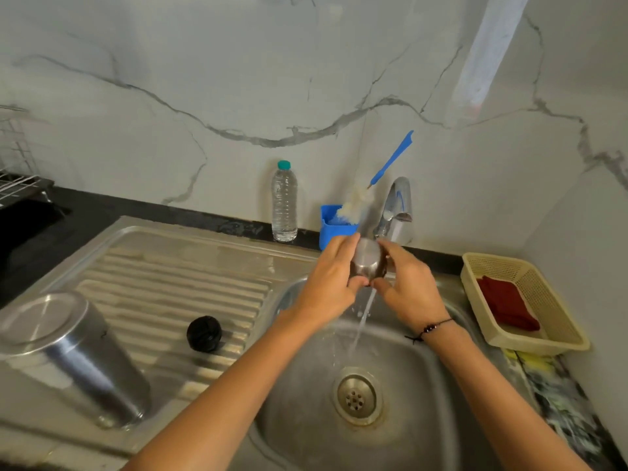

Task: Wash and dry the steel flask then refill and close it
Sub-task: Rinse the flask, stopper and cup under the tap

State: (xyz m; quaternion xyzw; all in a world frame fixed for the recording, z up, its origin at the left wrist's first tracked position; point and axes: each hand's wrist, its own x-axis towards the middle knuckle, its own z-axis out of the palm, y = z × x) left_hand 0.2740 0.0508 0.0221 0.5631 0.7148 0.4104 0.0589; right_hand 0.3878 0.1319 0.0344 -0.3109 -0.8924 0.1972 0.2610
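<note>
Both my hands hold a small steel cup-shaped cap point(368, 261) under the tap point(396, 207), over the sink basin point(424, 402). My left hand point(331, 277) grips its left side and my right hand point(404, 283) grips its right side. Water runs down from the cap into the basin. The steel flask body point(73, 358) stands upside down on the ribbed drainboard point(163, 287) at the left. A black round stopper point(204, 333) lies on the drainboard next to it.
A clear water bottle point(284, 202) with a teal cap stands at the wall. A blue holder point(334, 229) carries a blue-handled bottle brush point(373, 188). A beige basket point(530, 273) with a red cloth point(506, 302) sits right of the sink. A wire rack point(17, 158) is far left.
</note>
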